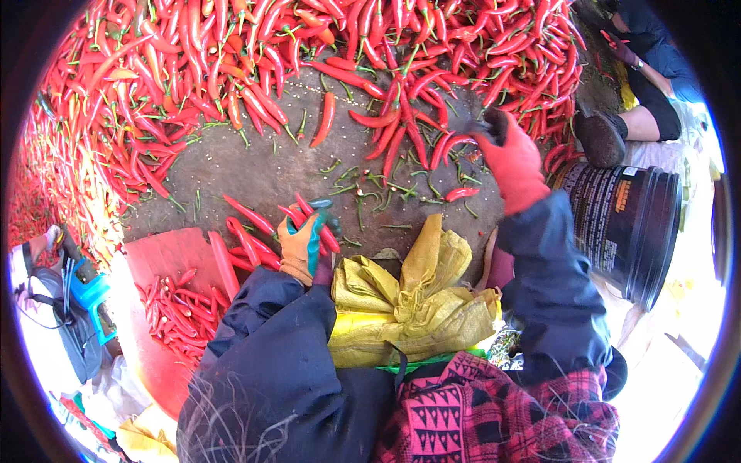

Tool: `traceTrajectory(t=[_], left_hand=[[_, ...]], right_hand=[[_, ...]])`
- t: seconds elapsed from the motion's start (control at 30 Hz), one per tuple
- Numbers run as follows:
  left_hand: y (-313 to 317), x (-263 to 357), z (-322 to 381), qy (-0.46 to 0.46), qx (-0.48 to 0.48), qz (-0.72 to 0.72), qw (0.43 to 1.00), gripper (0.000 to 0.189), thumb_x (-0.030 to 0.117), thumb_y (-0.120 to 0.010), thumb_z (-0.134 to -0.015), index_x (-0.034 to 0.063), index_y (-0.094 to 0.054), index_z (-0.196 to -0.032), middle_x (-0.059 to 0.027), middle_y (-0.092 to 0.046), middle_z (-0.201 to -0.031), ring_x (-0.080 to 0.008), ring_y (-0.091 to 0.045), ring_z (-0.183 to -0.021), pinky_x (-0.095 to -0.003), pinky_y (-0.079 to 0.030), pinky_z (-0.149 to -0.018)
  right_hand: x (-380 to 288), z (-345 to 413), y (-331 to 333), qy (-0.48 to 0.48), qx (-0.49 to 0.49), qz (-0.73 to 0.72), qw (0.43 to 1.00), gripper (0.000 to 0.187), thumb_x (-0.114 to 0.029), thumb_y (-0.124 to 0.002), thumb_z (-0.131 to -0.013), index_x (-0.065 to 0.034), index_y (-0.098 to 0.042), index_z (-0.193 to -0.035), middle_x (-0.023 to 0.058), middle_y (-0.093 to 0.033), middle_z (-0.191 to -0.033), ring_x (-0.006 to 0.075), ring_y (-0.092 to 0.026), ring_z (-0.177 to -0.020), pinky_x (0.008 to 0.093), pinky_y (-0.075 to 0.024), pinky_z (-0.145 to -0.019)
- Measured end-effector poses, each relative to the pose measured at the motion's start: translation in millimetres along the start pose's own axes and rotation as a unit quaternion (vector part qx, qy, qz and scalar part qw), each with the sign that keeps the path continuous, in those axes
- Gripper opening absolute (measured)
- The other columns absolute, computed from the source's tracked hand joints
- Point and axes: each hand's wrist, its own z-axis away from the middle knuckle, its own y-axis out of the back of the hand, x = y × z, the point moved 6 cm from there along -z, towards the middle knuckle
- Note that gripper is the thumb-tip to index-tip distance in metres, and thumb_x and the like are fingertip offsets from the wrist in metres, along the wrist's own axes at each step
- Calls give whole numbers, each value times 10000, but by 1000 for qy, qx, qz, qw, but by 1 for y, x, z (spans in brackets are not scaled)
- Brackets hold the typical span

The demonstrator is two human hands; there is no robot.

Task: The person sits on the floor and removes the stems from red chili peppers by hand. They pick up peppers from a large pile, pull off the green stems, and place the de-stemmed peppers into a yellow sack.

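Observation:
My left hand (304, 240), in an orange glove with a teal palm, is closed around several red chili peppers (298, 217) at lower centre. In a red glove with dark fingertips, my right hand (509, 156) is above loose chilies on the ground at centre right; its fingertips are blurred, and I cannot tell whether they hold anything. Before me, a large heap of red chilies (191, 52) spreads over the ground. Green stems (370, 202) lie scattered between my hands. To the left, a red tub (168, 249) contains chilies without visible stems.
A yellow woven sack (417, 318) is bunched in front of my body. On the right lies a black bucket (613, 226) bearing writing. Another person (642, 87) sits at the upper right. A blue plastic stool (95, 295) and part of another person (43, 243) are at far left.

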Motion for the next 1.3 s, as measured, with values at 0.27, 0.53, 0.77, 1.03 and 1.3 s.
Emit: traceTrajectory(t=[0.27,0.53,0.77,1.03,1.3], left_hand=[[-15,21,11,51,-40,77,995,252,95,-543,-855,-50,-552,-1061,-98,-600,-712,-191,-588,-614,-315,-504,-569],[-35,29,8,89,-152,-33,984,461,388,-523,-885,15,-558,-1154,-81,-620,-870,-177,-599,-793,-318,-492,-713],[-50,36,9,11,-171,-80,982,384,323,-537,-891,17,-583,-1118,-30,-620,-907,-120,-560,-843,-278,-438,-822],[-22,5,0,133,-111,51,984,271,205,-573,-860,-13,-596,-1018,-125,-632,-824,-240,-622,-744,-363,-521,-672],[-45,45,15,225,-170,259,924,362,280,-580,-873,11,-566,-1114,-63,-611,-825,-207,-609,-764,-358,-514,-687]], right_hand=[[-2,-39,-88,-23,-35,89,995,468,-388,-655,-738,-92,-546,-1084,157,-627,-987,341,-593,-927,431,-465,-788],[-19,48,-86,-35,-89,-389,916,172,-119,-619,-781,-26,-612,-926,46,-601,-722,101,-548,-668,273,-458,-612],[-130,118,-91,346,-230,-135,899,289,-272,-675,-714,-74,-590,-907,132,-605,-860,321,-598,-780,397,-481,-677],[-135,-47,-66,458,52,349,816,494,-187,-594,-675,-163,-551,-1166,23,-507,-1243,234,-408,-1204,441,-371,-921],[-79,-41,-73,334,-101,318,882,414,-328,-658,-716,-131,-570,-1069,97,-605,-983,286,-578,-948,410,-463,-765]])
